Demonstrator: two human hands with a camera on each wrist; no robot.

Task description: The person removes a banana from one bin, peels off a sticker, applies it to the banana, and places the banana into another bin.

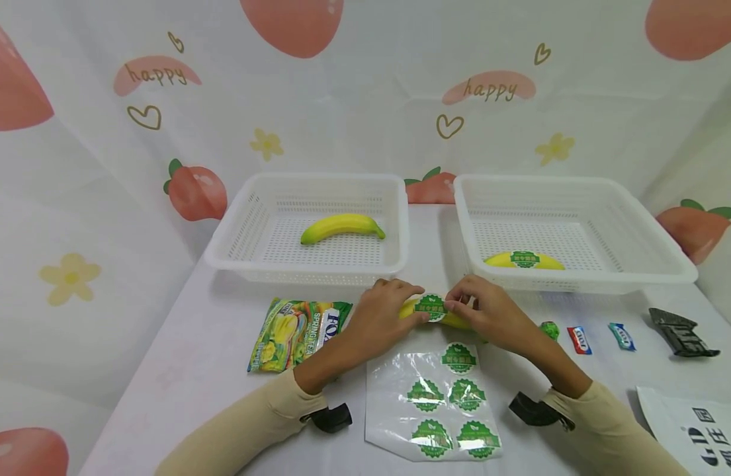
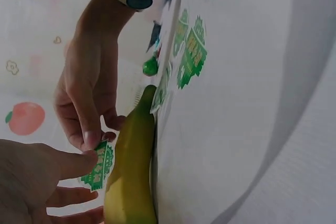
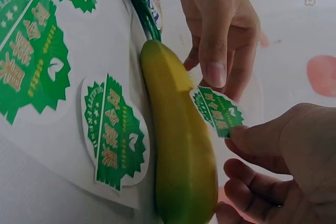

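A yellow toy banana [image 3: 181,150] lies on the table between both hands. My right hand [image 1: 487,311] pinches the right edge of a round green-and-white sticker [image 3: 216,111] between thumb and forefinger. The sticker is tilted beside the banana's upper side; in the right wrist view its far edge meets the banana. On the left, my left hand [image 1: 386,311] is spread around the banana's end. Its straight thumb is at the sticker's edge, while some fingertips are hidden. Toward the person lies a clear sheet [image 1: 395,390] with several more green stickers.
Two white baskets stand behind: the left basket [image 1: 222,258] holds a plain banana [image 1: 341,227], the right basket [image 1: 657,264] a stickered banana [image 1: 502,259]. A snack packet [image 1: 294,334] lies left. Small wrapped candies [image 1: 579,340], a black wrapper [image 1: 682,332] and a white bag [image 1: 692,430] are right.
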